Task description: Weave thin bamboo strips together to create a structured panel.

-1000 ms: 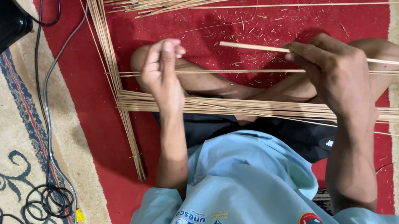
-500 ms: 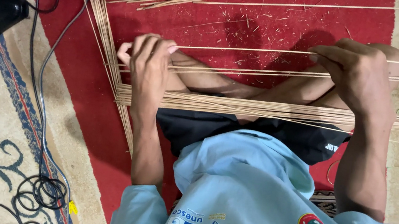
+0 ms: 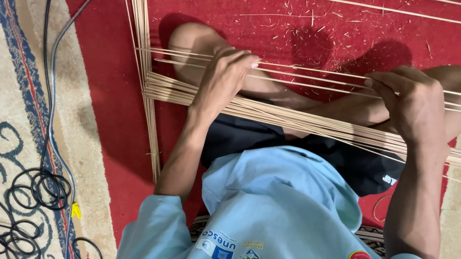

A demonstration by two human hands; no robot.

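Stretching across both knees, a few thin sticks [image 3: 311, 77] lay just above a thick flat bundle of sticks [image 3: 316, 123] resting over the lap. The left hand [image 3: 222, 79] had its fingers curled over the thin sticks, pinching them near their ends. The right hand [image 3: 411, 102] was closed around the same sticks farther along. Beneath lay a red carpet [image 3: 95, 97], with black cables [image 3: 30, 203] coiled at the left.

We grip thin pale bamboo strips [image 3: 311, 77] with our left hand [image 3: 222, 79] and right hand [image 3: 411, 102] above the red patterned carpet [image 3: 101, 98].
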